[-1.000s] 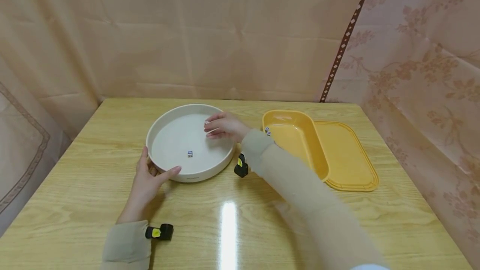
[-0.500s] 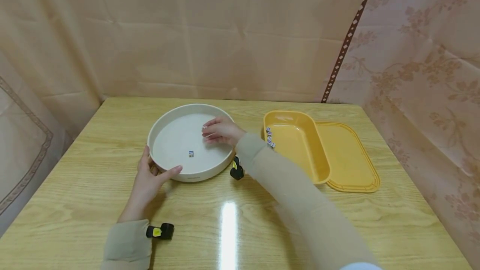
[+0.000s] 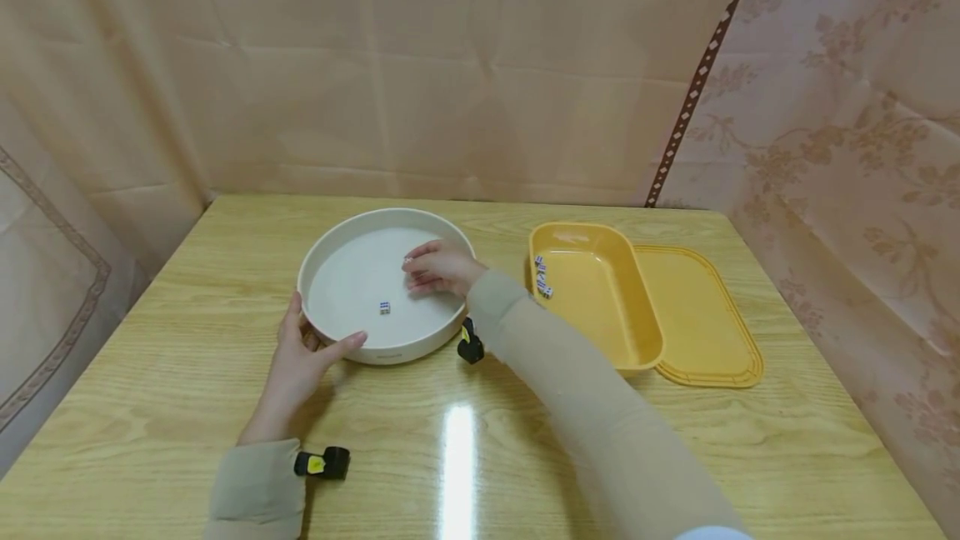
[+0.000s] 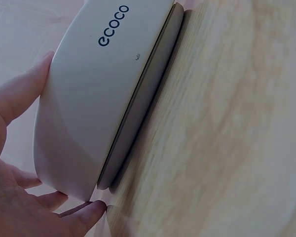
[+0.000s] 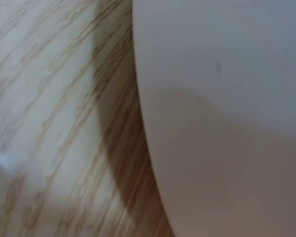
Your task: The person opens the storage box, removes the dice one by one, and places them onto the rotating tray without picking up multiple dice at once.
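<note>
A round white tray (image 3: 352, 273) with a raised wall stands on the table. My left hand (image 3: 296, 369) grips its near left side, thumb over the rim and fingers against the outer wall; the left wrist view shows this wall, lettered "ecoco". Inside the tray's right half, my right hand (image 3: 444, 267) pinches a small white die (image 3: 407, 260) at its fingertips, mostly covered by them. Another die (image 3: 385, 307) with blue pips lies on the tray floor. In the right wrist view only the tray wall (image 5: 222, 148) and wood show, no fingers.
Right of the tray sits a yellow box (image 3: 648, 340), with several dice (image 3: 542, 273) along its left wall. A flat yellow lid (image 3: 701, 315) lies beside it, partly under the box edge. Curtains (image 3: 450, 73) hang behind the wooden table (image 3: 390, 457).
My right hand, with the die at its fingertips, has shifted slightly left and toward me inside the tray. More of the dice in the yellow box show. My left hand has stayed on the tray.
</note>
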Demonstrator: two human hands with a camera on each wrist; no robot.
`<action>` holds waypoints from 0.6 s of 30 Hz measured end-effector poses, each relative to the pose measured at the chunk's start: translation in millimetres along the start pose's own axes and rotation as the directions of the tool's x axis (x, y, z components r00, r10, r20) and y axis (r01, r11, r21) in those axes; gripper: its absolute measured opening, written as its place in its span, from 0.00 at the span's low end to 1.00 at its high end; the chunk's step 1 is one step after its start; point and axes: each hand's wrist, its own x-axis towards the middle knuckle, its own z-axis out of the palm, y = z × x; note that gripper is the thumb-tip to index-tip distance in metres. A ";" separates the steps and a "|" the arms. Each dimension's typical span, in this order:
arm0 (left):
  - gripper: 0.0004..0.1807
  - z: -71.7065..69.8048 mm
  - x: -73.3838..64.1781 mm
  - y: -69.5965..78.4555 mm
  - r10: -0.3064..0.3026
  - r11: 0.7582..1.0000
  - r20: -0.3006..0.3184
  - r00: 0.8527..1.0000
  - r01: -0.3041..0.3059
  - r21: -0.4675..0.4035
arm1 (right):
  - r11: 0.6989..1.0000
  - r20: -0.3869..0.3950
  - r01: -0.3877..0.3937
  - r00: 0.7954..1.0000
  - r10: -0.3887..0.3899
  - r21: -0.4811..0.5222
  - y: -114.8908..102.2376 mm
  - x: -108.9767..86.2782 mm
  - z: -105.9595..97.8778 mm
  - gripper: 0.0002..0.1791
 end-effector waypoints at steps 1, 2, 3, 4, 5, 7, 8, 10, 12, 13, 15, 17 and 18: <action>0.68 0.1 0.1 -0.1 -0.001 1.000 -0.001 1.000 0.001 -0.001 | 1.000 -0.001 -0.001 1.000 0.001 -0.004 0.1 0.0 0.3 0.16; 0.68 0.1 0.1 -0.1 -0.001 1.000 -0.002 1.000 0.001 -0.001 | 1.000 -0.001 -0.003 1.000 0.003 -0.006 0.4 0.2 0.6 0.16; 0.68 0.1 0.3 -0.3 -0.001 1.000 -0.002 1.000 0.001 -0.002 | 1.000 -0.003 -0.005 1.000 0.005 -0.008 0.7 0.4 0.9 0.17; 0.68 0.2 0.4 -0.4 -0.001 1.000 -0.003 1.000 0.001 -0.001 | 1.000 -0.005 -0.008 1.000 0.008 -0.010 1.1 0.6 1.1 0.17; 0.68 0.2 0.6 -0.5 -0.001 1.000 -0.003 1.000 0.001 0.000 | 1.000 -0.007 -0.009 1.000 0.009 -0.016 1.3 0.6 1.5 0.17; 0.68 0.3 1.0 -0.6 -0.003 1.000 -0.003 1.000 0.003 0.003 | 1.000 -0.011 -0.011 1.000 0.010 -0.027 1.7 0.4 2.5 0.17; 0.68 0.4 1.3 -0.7 -0.002 1.000 -0.002 1.000 0.002 0.004 | 0.999 -0.010 -0.010 1.000 0.010 -0.034 2.1 0.4 3.1 0.18; 0.68 0.6 1.7 -0.8 -0.004 1.000 0.001 1.000 0.004 0.006 | 0.999 -0.009 -0.009 1.000 0.008 -0.044 3.0 0.5 4.3 0.18; 0.68 0.7 2.1 -1.0 -0.006 1.000 0.003 1.000 0.006 0.009 | 0.998 -0.007 -0.005 1.000 0.004 -0.055 4.2 1.1 5.2 0.18; 0.68 0.7 2.2 -1.2 -0.007 1.000 0.002 1.000 0.007 0.011 | 0.998 -0.005 -0.004 1.000 0.004 -0.057 5.0 1.6 5.5 0.18; 0.68 0.6 2.3 -1.5 -0.008 1.000 0.001 1.000 0.008 0.014 | 0.998 -0.007 -0.002 1.000 0.002 -0.058 6.3 2.7 5.9 0.17; 0.68 0.4 2.4 -1.7 -0.007 1.000 0.000 1.000 0.007 0.015 | 0.998 -0.009 -0.001 1.000 0.001 -0.060 7.0 3.1 6.2 0.17; 0.68 0.3 2.4 -1.8 -0.008 1.000 0.000 1.000 0.008 0.015 | 0.998 -0.010 -0.001 1.000 0.000 -0.059 7.2 3.5 6.4 0.16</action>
